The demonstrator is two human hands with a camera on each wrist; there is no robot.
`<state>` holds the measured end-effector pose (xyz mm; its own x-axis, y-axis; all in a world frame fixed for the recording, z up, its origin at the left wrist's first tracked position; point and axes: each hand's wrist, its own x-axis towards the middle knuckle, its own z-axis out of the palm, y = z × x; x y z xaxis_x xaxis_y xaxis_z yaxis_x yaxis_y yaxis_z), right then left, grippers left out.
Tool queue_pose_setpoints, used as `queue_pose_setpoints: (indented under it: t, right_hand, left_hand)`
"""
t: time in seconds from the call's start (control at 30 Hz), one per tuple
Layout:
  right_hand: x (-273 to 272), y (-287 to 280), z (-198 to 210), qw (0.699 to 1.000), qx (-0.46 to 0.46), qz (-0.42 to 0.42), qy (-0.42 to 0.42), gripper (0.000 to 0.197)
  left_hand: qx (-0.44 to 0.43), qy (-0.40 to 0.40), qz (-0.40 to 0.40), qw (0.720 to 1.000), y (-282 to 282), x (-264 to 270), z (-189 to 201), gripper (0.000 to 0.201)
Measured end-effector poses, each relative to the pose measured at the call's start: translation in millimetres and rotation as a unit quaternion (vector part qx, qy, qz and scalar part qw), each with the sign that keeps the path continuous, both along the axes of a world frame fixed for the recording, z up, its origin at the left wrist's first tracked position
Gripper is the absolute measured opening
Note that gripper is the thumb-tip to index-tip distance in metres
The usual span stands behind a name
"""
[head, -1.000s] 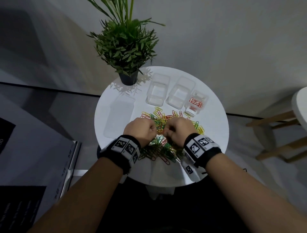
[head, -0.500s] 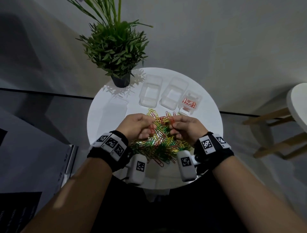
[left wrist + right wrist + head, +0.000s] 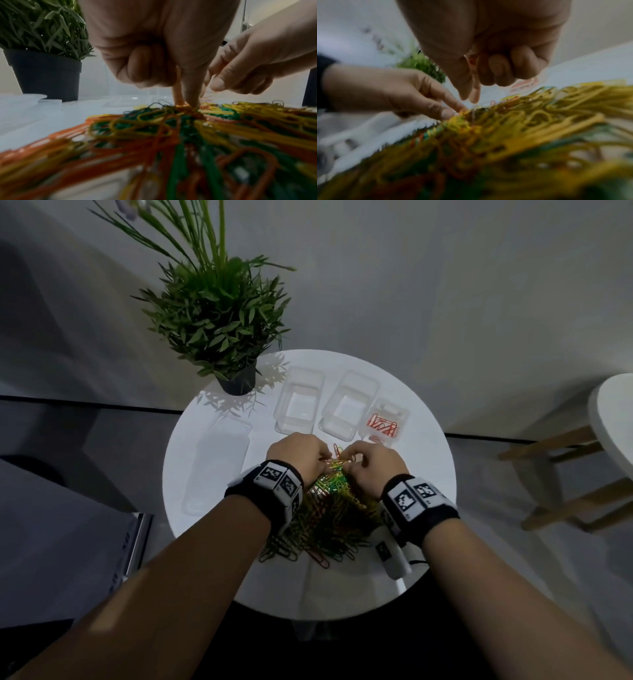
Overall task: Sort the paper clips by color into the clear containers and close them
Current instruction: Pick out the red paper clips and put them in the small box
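A tangled pile of red, yellow and green paper clips [image 3: 330, 508] lies on the round white table [image 3: 424, 474]. My left hand [image 3: 323, 461] is at the pile's far edge; its thumb and forefinger [image 3: 190, 100] pinch a clip on top of the pile, the other fingers curled. My right hand [image 3: 351, 460] is just to its right, thumb and forefinger [image 3: 471, 94] pointing down a little above the clips. Its curled fingers hold something red [image 3: 473, 60], seemingly red clips. Behind stand two empty clear containers [image 3: 299, 405] [image 3: 349, 405] and a smaller container [image 3: 385, 421] with red clips.
A potted plant [image 3: 236, 381] stands at the table's back left. Clear lids [image 3: 219, 463] lie on the left side of the table. A white stool with wooden legs [image 3: 582, 460] is off to the right. The table's near edge is close to my body.
Both hands have gone forward and down onto the far part of the pile; half a second ago they were raised over it, the right pinching a red clip.
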<state>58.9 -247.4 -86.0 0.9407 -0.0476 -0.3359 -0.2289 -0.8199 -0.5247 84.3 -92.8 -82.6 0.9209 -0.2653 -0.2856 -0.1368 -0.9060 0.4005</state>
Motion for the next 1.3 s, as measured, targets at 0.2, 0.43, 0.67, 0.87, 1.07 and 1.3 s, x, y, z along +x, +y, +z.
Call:
queue_pose_setpoints:
  t: [0.2, 0.43, 0.67, 0.87, 1.07, 1.3]
  right_hand:
    - [3, 0, 0, 0.998, -0.061, 0.032, 0.01, 0.015]
    - [14, 0, 1, 0.974, -0.198, 0.113, 0.008, 0.032]
    - [19, 0, 2, 0.965, -0.242, 0.097, -0.031, 0.023]
    - [21, 3, 0, 0.962, -0.256, 0.093, 0.001, 0.022]
    - [24, 5, 0, 0.967, -0.24, 0.084, 0.004, 0.021]
    - [28, 9, 2, 0.974, -0.206, 0.085, 0.027, 0.021]
  left_hand:
    - [-0.018, -0.005, 0.003, 1.0, 12, 1, -9, 0.007]
    - [-0.21, 0.035, 0.124, 0.969, 27, 4, -9, 0.017]
    - [-0.256, 0.048, 0.175, 0.949, 28, 10, -4, 0.01]
    - [-0.068, 0.005, 0.053, 0.996, 11, 14, -6, 0.019]
    - [0.1, -0.029, -0.03, 0.994, -5, 19, -12, 0.021]
    - [0.129, -0.029, -0.018, 0.991, -12, 25, -13, 0.022]
